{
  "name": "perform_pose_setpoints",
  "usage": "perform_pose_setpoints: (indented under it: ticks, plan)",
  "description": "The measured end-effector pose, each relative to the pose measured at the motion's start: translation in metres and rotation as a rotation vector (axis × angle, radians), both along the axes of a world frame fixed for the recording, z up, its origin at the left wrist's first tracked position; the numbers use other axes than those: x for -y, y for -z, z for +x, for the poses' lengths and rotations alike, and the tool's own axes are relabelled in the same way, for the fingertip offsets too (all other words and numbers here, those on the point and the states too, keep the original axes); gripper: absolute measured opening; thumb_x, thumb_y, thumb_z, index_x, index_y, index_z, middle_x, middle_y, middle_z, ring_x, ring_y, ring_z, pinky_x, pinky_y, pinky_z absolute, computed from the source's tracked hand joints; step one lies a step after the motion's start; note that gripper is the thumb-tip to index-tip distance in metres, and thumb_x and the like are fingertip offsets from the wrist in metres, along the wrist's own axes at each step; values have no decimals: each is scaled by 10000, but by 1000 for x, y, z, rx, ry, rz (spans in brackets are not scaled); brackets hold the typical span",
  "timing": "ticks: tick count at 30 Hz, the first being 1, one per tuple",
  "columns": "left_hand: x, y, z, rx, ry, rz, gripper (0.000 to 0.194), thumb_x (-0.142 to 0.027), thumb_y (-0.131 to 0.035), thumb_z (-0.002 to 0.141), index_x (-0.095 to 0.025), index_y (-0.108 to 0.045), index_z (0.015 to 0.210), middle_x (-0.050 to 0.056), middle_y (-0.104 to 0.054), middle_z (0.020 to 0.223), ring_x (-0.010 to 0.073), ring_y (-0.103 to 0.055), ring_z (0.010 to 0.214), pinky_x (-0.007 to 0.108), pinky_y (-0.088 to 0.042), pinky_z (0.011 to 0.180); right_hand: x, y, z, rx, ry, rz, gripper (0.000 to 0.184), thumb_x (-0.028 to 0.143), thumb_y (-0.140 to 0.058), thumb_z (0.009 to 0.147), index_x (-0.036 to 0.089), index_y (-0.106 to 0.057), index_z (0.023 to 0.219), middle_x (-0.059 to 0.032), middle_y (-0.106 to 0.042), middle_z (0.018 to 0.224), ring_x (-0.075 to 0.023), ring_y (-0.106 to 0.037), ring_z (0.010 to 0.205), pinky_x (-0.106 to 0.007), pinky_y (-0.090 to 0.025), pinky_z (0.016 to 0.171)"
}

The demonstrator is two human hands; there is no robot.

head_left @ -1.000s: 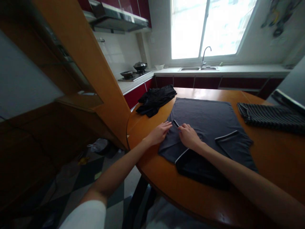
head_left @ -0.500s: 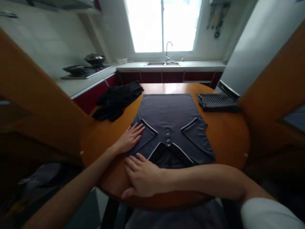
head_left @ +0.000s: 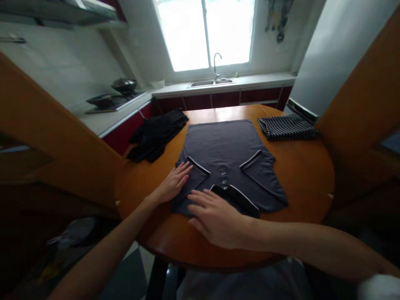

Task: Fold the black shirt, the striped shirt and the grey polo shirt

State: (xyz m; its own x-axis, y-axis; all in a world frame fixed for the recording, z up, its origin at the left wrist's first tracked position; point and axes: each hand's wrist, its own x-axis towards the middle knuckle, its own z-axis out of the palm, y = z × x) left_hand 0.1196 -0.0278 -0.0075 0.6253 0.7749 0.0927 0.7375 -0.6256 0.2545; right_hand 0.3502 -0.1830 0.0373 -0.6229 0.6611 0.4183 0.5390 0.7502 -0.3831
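A dark grey polo shirt lies spread on the round wooden table, its black, white-edged collar toward me and both short sleeves folded inward over the body. My left hand rests open on the folded left sleeve, fingers stretched out. Over the shirt's near left corner and part of the collar is my right hand, its fingers extended and slightly apart. It hides that part of the collar; whether it presses on the cloth I cannot tell.
Black clothing lies at the table's far left, and a folded striped garment at the far right. Behind the table are a counter with a sink and a stove with a pan and a wok. Orange wooden panels flank both sides.
My right hand has shifted right and a little away from me, off the table edge area and over the collar. My left hand stays on the sleeve. The view has tilted slightly.
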Motion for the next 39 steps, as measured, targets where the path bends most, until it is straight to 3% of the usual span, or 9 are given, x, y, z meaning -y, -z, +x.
perform_pose_setpoints:
  ticks: [3, 10, 14, 18, 24, 30, 34, 39]
  plan:
    - [4, -11, -1, 85, 13, -6, 531, -426, -226, 1067, -236, -371, 1541, 68, -313, 1622, 232, -242, 1511, 502, -197, 1221, -22, 5, 41, -58, 168, -52, 350, 170, -413, 994, 162, -633, 1267, -147, -572, 1423, -255, -471, 1378, -486, -387, 1141]
    - [28, 12, 4, -34, 115, -9, 491, -410, -326, 1061, -334, -349, 1546, 33, -265, 1642, 267, -170, 1529, 533, -168, 1220, -79, 45, 141, 9, 465, -40, 459, 220, -355, 984, 165, -582, 1379, -139, -510, 1490, -280, -411, 1426, -505, -350, 1177]
    - [30, 9, 3, -63, 126, 3, 507, -410, -346, 1059, -328, -316, 1559, 44, -252, 1645, 269, -166, 1529, 543, -146, 1221, -91, 69, 179, 90, 577, -65, 510, 296, -319, 1007, 107, -506, 1442, -175, -420, 1551, -288, -326, 1472, -528, -313, 1184]
    - [33, 3, 4, -47, 174, 40, 523, -407, -383, 1052, -314, -313, 1562, 61, -298, 1626, 266, -198, 1521, 557, -80, 1227, -88, 85, 185, 225, 584, -100, 528, 359, -324, 1018, 128, -471, 1469, -158, -389, 1573, -284, -300, 1483, -548, -281, 1182]
    - [27, -2, -1, -91, 258, -4, 564, -441, -393, 1046, -304, -265, 1578, 60, -241, 1643, 262, -197, 1521, 517, -130, 1232, -84, 88, 179, 307, 583, -96, 563, 389, -330, 1019, 127, -408, 1511, -148, -326, 1606, -261, -249, 1503, -527, -241, 1196]
    - [-19, -15, 22, -13, 21, 85, 553, -436, -254, 1060, -210, -327, 1560, 90, -303, 1625, 245, -232, 1514, 487, -206, 1221, -110, 70, 187, 285, 621, -87, 565, 360, -286, 1019, 121, -390, 1520, -145, -291, 1618, -275, -231, 1509, -573, -230, 1186]
    - [-40, -2, 53, -74, -137, 90, 564, -434, -276, 1045, -174, -370, 1537, 114, -316, 1616, 303, -250, 1504, 550, -238, 1191, -136, 64, 184, 273, 699, -93, 584, 370, -277, 1015, 109, -371, 1529, -155, -285, 1619, -289, -224, 1510, -578, -230, 1182]
    - [-41, 21, 67, -163, -169, 103, 565, -455, -287, 1040, -206, -376, 1540, 89, -285, 1630, 303, -218, 1514, 563, -210, 1195, -139, 80, 170, 352, 720, -148, 646, 479, -300, 1009, 100, -379, 1526, -171, -295, 1613, -289, -219, 1511, -552, -173, 1203]
